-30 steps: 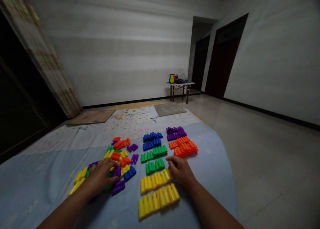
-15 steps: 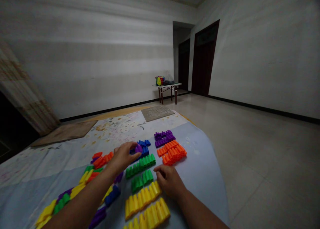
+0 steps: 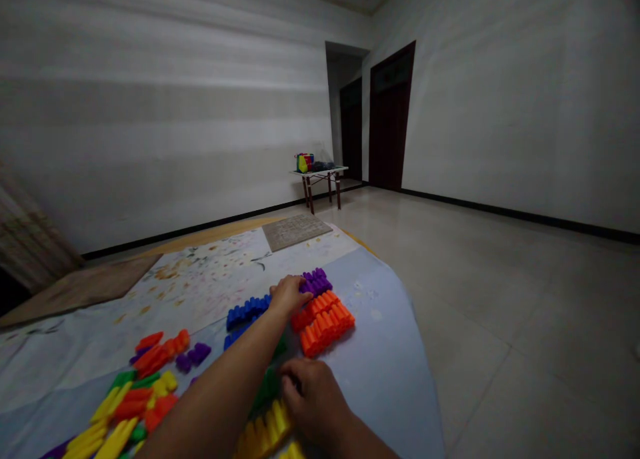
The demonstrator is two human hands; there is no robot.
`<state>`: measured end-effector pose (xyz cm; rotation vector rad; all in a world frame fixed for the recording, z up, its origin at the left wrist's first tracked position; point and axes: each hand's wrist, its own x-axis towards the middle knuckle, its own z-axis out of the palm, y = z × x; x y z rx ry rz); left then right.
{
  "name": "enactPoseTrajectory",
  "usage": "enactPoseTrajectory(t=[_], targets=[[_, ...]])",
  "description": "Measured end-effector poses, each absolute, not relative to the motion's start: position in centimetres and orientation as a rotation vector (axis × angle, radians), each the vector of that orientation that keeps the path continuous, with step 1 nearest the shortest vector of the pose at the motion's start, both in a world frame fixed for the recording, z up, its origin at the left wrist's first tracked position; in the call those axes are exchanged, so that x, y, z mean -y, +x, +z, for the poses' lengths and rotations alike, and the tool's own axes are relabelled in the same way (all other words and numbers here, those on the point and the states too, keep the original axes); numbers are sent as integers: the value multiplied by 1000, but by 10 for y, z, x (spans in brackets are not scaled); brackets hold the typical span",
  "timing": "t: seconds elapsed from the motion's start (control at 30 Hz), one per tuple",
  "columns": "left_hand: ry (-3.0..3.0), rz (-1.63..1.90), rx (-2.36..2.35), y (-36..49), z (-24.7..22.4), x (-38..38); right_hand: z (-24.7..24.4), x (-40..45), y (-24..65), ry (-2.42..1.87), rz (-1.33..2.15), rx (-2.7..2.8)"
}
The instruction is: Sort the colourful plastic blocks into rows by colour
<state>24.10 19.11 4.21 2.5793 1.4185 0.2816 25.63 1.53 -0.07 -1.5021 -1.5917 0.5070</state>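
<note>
My left hand [image 3: 290, 296] reaches to the far rows, its fingers closed on a purple plastic building block at the left end of the purple blocks [image 3: 317, 282]. Orange blocks [image 3: 327, 327] lie in rows just in front of them. Blue blocks [image 3: 247, 311] stand in rows left of my left hand, partly hidden by the forearm. Loosely curled, my right hand [image 3: 311, 395] rests beside the green blocks [image 3: 266, 389] and the yellow blocks [image 3: 264, 433], with nothing visible in its fingers. My left forearm covers part of the green rows.
Left of my forearm lies a loose mixed pile of blocks [image 3: 133, 405], with a few purple pieces [image 3: 193, 357] apart from it. A flowered cloth [image 3: 200, 279] covers the table. Mats [image 3: 296, 232] lie towards the far edge. A small table [image 3: 320, 172] with a colourful bag stands by the wall.
My left hand has moved right and away from me, carrying a purple block from above the blue rows to the purple rows. My right hand has curled more. The view has turned slightly right.
</note>
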Motion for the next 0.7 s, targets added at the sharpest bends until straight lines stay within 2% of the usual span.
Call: enactPoseTrajectory(t=[0.4, 0.7], targets=[[2585, 206, -1467, 255, 30, -202, -4, -18, 255, -1524, 487, 1593], [2502, 499, -1428, 228, 48, -184, -5, -16, 256, -1488, 517, 1570]])
